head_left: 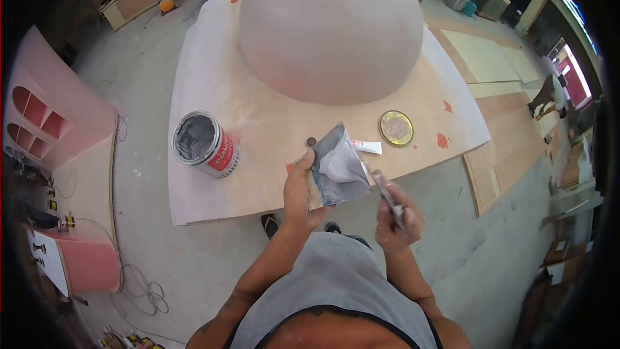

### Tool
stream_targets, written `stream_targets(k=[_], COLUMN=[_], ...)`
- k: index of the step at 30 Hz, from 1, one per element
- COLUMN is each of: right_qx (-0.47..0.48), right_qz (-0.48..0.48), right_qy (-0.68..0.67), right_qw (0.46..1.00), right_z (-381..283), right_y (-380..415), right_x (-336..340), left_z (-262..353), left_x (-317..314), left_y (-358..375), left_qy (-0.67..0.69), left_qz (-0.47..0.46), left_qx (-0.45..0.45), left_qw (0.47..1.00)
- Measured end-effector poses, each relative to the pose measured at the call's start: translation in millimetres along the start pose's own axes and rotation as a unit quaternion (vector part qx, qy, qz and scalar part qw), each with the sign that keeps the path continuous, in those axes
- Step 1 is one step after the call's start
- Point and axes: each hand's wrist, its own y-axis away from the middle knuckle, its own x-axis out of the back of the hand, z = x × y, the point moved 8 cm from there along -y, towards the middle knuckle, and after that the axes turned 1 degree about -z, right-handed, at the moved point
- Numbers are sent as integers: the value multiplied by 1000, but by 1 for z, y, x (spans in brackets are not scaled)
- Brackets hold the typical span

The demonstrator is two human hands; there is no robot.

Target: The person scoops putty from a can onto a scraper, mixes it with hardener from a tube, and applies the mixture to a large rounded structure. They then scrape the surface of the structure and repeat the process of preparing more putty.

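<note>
My left hand [298, 195] grips a grey, smeared mixing plate [334, 195] by its left edge, tilted above the board's front edge. A lump of pale putty [338, 164] lies on the plate. Just right of it, my right hand [402, 223] is closed round a putty-stained scraper [389, 199], blurred by motion, its tip near the plate's right corner. Behind the plate lie a white tube [367, 147], a small dark cap [312, 141] and a round gold lid [396, 128]. An opened tin with a red label [223, 155] stands at the left, grey inside.
A large pale dome [330, 32] rests on the wooden board [252, 197] before me. Pink curved furniture [64, 103] stands at the left, with a cable [152, 294] on the floor. Wooden panels [510, 136] lie at the right, where another person [549, 97] bends over.
</note>
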Motion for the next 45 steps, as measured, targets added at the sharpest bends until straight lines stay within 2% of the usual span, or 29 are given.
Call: stream_targets(k=[2,4,5,6,8,9,10,12,13,14,15,16,18,19,21,22,24,25,26,28,29,31,32,34,35,36,39,41,45], right_qx=[-21,-245,-277,-280,-407,-498,-478,-537,-536,-570,-571,-566,-632,-626,-575,-570,-631,-606,-606,-514,-517,-477,-481,-530,-556,-557,-529,-528,-521], right_qz=[18,-117,-215,-214,-42,90,207,375,380,312,227,233,168,176,317,325,430,402,399,410,405,373,373,302,332,331,309,321,336], right_qy=[7,205,233,231,140,38,-56,-179,-178,-383,-566,-566,-618,-617,-650,-647,-379,-401,-400,-448,-451,-437,-438,-243,-256,-256,-191,-197,-206], right_qw=[1000,940,907,907,902,862,852,734,732,657,549,552,437,443,383,387,523,557,560,606,605,665,661,754,718,717,767,761,757], right_z=[4,46,66,72,87,90,92,68,66,69,54,44,12,16,41,49,73,75,73,66,62,47,39,17,7,7,11,16,27], right_y=[10,24,36,48,70,89,92,75,85,99,97,101,96,99,114,113,136,135,140,135,139,138,138,123,114,113,116,113,102], right_x=[21,41,52,65,115,137,151,158,168,161,143,147,115,113,118,119,157,165,174,196,202,214,206,193,174,158,123,102,62], left_z=[-24,-42,-53,-60,-78,-86,-92,-103,-103,-106,-112,-117,-129,-135,-150,-156,-163,-160,-160,-149,-145,-129,-126,-104,-95,-92,-70,-57,-24], left_x=[-10,-20,-22,-20,-24,-26,-27,-32,-32,-33,-35,-40,-56,-64,-68,-70,-77,-79,-81,-72,-63,-37,-36,-41,-48,-43,-26,-44,-51], left_y=[2,7,10,12,13,12,12,10,10,8,7,6,5,5,7,9,16,18,18,14,10,4,6,12,15,16,25,33,41], left_qy=[20,-58,-58,-59,-61,-37,-15,5,28,24,24,24,-9,-36,-67,-98,-118,-135,-132,-89,-88,-165,-165,-221,-287,-286,-311,-339,-424], left_qz=[-5,-61,-58,-55,-51,-45,-38,-34,-31,-33,-53,-76,-102,-121,-140,-154,-148,-137,-139,-79,-77,-56,-50,-4,-8,-7,48,-24,-65], left_qx=[17,-15,-14,-10,-7,-4,0,14,28,33,43,54,48,36,43,38,18,-14,-17,-41,-46,-116,-116,-201,-253,-253,-282,-319,-332], left_qw=[1000,996,997,997,997,998,999,999,999,999,997,995,994,991,987,982,982,981,981,992,992,978,978,954,924,924,906,884,840])
